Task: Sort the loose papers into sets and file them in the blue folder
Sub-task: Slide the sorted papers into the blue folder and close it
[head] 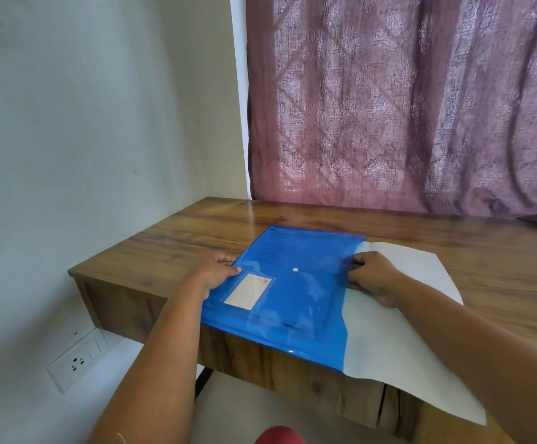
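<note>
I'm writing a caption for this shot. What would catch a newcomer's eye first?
The bright blue folder lies mid-table, its near edge overhanging. The left hand grips its left edge, and the right hand is at its right edge, over white paper that sticks out. A mauve patterned curtain hangs behind.

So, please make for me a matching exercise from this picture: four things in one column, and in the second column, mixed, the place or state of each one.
Things:
1. blue folder
2. white paper
3. left hand
4. curtain

Places or states:
A. hangs behind the wooden desk
B. grips the left edge of the folder
C. lies flat on the desk, its near edge past the desk's front edge
D. sticks out from the right side of the folder

Pairs: 1-C, 2-D, 3-B, 4-A
</note>
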Tool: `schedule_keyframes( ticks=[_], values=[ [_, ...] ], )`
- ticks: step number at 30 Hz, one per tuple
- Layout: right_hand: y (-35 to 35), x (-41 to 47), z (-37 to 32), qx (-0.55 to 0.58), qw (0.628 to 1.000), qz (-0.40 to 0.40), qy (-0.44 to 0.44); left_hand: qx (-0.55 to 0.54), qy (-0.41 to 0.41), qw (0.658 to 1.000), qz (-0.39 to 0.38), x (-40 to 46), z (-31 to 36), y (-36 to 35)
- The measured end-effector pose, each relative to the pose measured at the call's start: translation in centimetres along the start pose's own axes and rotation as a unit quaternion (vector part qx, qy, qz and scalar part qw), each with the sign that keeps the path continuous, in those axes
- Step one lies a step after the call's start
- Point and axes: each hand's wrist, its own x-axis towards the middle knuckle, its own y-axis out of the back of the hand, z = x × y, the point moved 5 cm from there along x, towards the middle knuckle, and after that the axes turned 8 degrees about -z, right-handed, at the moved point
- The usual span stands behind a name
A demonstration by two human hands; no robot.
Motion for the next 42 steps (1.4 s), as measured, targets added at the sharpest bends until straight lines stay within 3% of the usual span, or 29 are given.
schedule_keyframes(
  ticks=[4, 8, 10, 12, 14, 16, 19, 20, 22, 25, 27, 29, 30, 32, 34, 36, 39, 42],
  values=[
    [0.2, 0.1, -0.1, 0.013, 0.999, -0.001, 0.033, 0.021, -0.027, 0.999, 0.015, -0.2, 0.1, -0.2],
    [1.7, 0.0, -1.2, -0.167, 0.981, 0.065, 0.070, 0.118, -0.054, 0.991, 0.030, -0.2, 0.4, -1.0],
    [3.8, -0.4, -2.0, -0.279, 0.946, 0.124, 0.107, 0.258, -0.086, 0.960, 0.064, -0.5, 0.9, -1.6],
    [6.4, -0.7, -2.3, -0.350, 0.914, 0.167, 0.118, 0.392, -0.149, 0.902, 0.104, -1.4, 1.4, -2.6],
    [8.8, -0.6, -1.5, -0.440, 0.878, 0.183, 0.045, 0.440, -0.225, 0.863, 0.102, -2.4, 2.1, -3.9],
    [10.6, -0.6, -0.3, -0.484, 0.862, 0.146, -0.038, 0.443, -0.264, 0.854, 0.064, -3.3, 3.0, -5.3],
    [11.0, -1.6, 0.4, -0.385, 0.918, 0.034, -0.086, 0.471, -0.250, 0.845, -0.041, -4.1, 4.0, -7.7],
    [11.2, -1.9, 0.5, -0.387, 0.917, 0.020, -0.089, 0.485, -0.237, 0.839, -0.070, -4.2, 4.1, -8.4],
    [12.0, -1.8, 0.7, -0.446, 0.888, 0.031, -0.106, 0.517, -0.213, 0.823, -0.101, -4.1, 4.2, -9.5],
    [12.3, -2.6, 0.7, -0.581, 0.792, 0.115, -0.146, 0.571, -0.181, 0.792, -0.115, -4.3, 4.7, -11.3],
    [10.2, -3.5, -1.0, -0.637, 0.758, 0.138, -0.031, 0.595, -0.161, 0.778, -0.118, -4.5, 5.2, -12.3],
    [7.0, -4.6, -2.1, -0.588, 0.803, 0.069, 0.076, 0.615, -0.146, 0.765, -0.124, -4.8, 5.7, -13.3],
    [5.5, -5.1, -2.1, -0.552, 0.829, 0.018, 0.083, 0.628, -0.139, 0.755, -0.127, -4.9, 5.9, -13.7],
    [3.3, -5.9, -1.1, -0.565, 0.822, -0.061, 0.021, 0.645, -0.127, 0.742, -0.132, -5.3, 6.5, -14.3],
    [3.5, -5.4, 0.5, -0.614, 0.785, -0.068, -0.036, 0.638, -0.131, 0.745, -0.140, -5.6, 7.2, -14.7],
    [4.7, -4.4, 1.6, -0.643, 0.761, -0.071, -0.054, 0.596, -0.161, 0.772, -0.149, -5.4, 7.6, -14.9],
    [7.7, -2.8, 2.2, -0.666, 0.744, -0.028, -0.052, 0.477, -0.241, 0.828, -0.170, -5.4, 8.2, -15.4],
    [10.0, -1.5, 2.8, -0.677, 0.735, 0.015, -0.032, 0.389, -0.297, 0.843, -0.222, -6.0, 8.6, -17.2]
  ],
)
